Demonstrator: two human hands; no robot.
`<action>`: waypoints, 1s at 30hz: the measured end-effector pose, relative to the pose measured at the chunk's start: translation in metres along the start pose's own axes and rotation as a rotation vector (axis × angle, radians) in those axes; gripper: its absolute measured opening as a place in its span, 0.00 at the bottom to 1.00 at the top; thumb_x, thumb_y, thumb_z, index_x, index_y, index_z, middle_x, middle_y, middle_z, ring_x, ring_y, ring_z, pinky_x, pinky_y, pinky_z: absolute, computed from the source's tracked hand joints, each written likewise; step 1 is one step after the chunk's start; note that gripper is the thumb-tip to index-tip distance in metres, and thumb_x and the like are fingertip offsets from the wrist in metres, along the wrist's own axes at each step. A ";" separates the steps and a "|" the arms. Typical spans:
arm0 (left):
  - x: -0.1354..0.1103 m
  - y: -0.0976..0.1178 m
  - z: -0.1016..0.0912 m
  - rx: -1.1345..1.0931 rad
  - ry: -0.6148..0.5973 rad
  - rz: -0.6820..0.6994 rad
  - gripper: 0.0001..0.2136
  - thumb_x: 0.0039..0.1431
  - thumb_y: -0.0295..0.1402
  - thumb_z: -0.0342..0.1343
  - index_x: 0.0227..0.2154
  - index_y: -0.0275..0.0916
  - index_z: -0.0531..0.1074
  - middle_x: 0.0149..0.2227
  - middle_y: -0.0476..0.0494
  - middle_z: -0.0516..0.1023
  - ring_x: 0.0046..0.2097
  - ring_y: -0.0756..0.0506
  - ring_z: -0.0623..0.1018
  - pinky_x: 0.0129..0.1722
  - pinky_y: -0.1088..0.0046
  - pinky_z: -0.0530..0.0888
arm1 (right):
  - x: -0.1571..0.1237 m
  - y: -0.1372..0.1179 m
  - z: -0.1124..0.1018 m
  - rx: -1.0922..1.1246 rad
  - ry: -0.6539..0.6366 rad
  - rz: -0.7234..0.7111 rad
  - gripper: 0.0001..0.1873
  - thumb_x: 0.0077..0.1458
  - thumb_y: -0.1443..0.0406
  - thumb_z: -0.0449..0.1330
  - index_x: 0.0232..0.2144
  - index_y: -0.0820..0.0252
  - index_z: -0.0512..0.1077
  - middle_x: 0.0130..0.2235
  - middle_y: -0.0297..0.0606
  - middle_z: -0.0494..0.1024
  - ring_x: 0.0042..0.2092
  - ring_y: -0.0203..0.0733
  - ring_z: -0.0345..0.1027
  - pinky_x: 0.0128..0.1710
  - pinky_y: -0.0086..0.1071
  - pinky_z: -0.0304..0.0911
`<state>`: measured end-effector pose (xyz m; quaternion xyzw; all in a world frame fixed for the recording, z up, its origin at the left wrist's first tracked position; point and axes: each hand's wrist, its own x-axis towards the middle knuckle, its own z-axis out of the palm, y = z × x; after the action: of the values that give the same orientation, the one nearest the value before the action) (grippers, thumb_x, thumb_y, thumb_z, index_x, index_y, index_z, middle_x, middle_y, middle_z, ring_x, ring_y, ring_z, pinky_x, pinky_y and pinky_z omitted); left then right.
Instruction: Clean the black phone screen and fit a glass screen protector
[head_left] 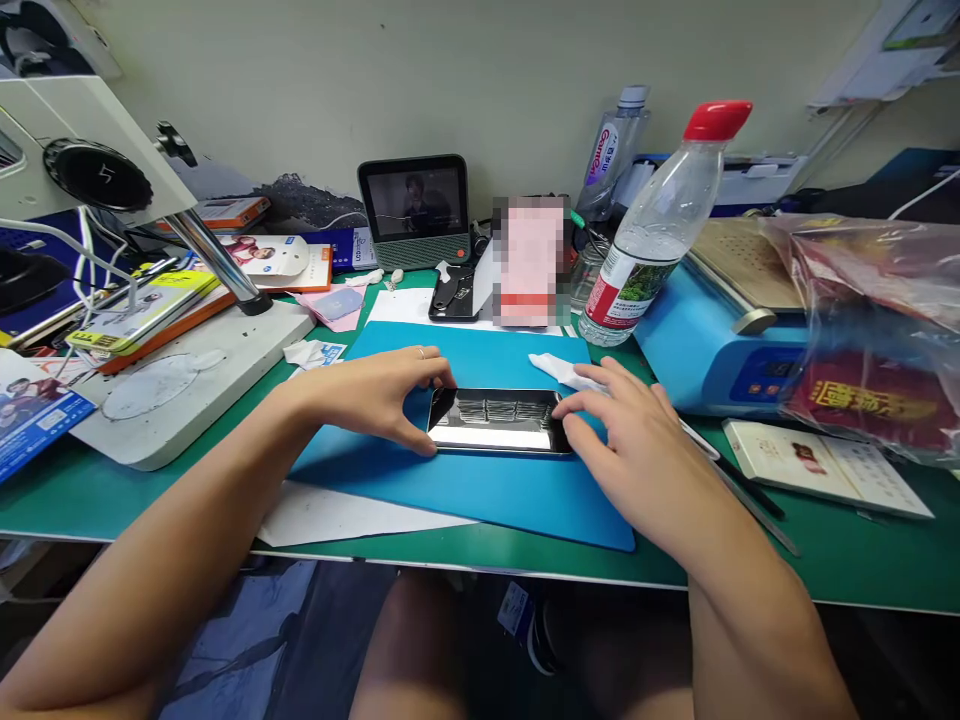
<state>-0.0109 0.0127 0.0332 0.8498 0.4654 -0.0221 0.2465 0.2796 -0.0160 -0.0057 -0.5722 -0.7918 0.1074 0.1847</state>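
A smartphone [499, 422] with a glossy black face lies lengthwise on a blue mat [465, 495], its glass mirroring the lamp overhead. Thumb and fingers of my left hand [375, 395] grip its left end by the top and bottom edges. My right hand [626, 440] rests at the other end, fingers apart and bent, with a fingertip touching the phone near its right edge. Beside those fingers is a crumpled white tissue [559, 370], partly covered by my right hand.
Behind the mat stand a smart display [412, 212] and a water bottle [649, 235] with a red cap. A blue machine [697, 340] is on the right, near a small box [825, 468] and tweezers [765, 520]. To the left is a white stand base [165, 400].
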 end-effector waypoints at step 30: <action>0.000 -0.002 0.003 -0.015 0.021 0.005 0.29 0.52 0.50 0.66 0.54 0.44 0.70 0.55 0.42 0.72 0.55 0.36 0.71 0.54 0.62 0.71 | -0.023 -0.031 -0.021 0.150 -0.025 -0.186 0.16 0.70 0.64 0.50 0.39 0.54 0.79 0.46 0.38 0.84 0.48 0.48 0.78 0.43 0.37 0.73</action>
<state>-0.0119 0.0123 0.0302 0.8493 0.4658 -0.0091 0.2481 0.2682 -0.0485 0.0212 -0.4796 -0.8335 0.1557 0.2261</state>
